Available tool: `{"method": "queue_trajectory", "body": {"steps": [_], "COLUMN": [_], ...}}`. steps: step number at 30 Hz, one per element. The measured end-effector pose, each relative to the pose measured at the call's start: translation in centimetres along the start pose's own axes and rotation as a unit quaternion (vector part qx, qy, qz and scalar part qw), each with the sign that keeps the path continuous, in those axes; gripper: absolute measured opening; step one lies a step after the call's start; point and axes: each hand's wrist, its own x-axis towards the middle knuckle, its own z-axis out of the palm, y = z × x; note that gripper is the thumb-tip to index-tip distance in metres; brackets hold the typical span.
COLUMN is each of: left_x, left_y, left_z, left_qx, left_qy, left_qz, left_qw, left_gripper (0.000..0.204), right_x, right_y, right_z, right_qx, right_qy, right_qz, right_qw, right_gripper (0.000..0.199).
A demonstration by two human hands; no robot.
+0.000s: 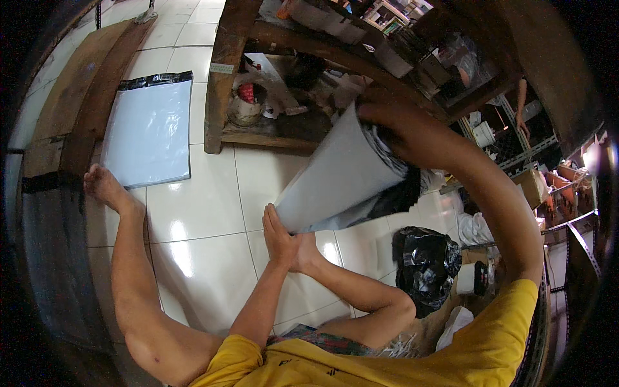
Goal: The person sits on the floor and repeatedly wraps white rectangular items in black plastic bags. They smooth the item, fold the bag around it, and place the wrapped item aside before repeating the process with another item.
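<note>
A bundle of white plastic mailing bags (335, 171), dark on its inner side, is curved into a loose roll and tilted in front of me. My left hand (279, 237) presses its lower left end, fingers straight and together beside my foot. At the upper right end my right hand (387, 122) grips the bundle's edge; its fingers are partly in shadow and behind the plastic. A flat stack of white mailing bags (151, 132) with a black top strip lies on the tiles at the left, next to my other foot.
A wooden shelf unit (216, 97) stands ahead, with a pot (245, 109) and clutter on its lower level. A black plastic bag (425, 267) sits on the floor at right, near metal racks. Cardboard (64, 109) lies at far left. Another person's arm (521, 113) shows at upper right.
</note>
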Motion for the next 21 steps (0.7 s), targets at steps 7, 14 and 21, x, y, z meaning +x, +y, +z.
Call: {"method": "queue_trajectory", "body": {"steps": [7, 14, 21], "left_x": [-0.1, -0.5, 0.8], "left_y": [0.3, 1.1, 0.5], "left_z": [-0.7, -0.6, -0.5], "left_qx": [-0.023, 0.017, -0.048], "left_qy": [-0.005, 0.01, 0.013], "left_qz": [0.028, 0.025, 0.033], "left_qw": [0.999, 0.999, 0.998], "left_gripper": [0.107, 0.11, 0.108], "right_x": [-1.0, -0.1, -0.3], "right_y": [-0.4, -0.6, -1.9], "right_z": [-1.0, -0.4, -2.3], "right_qx": [0.01, -0.031, 0.021], "right_qy": [-0.128, -0.086, 0.069], "right_qz": [-0.007, -0.003, 0.108], "right_qw": [0.992, 0.996, 0.992], "right_gripper": [0.055, 0.057, 0.051]}}
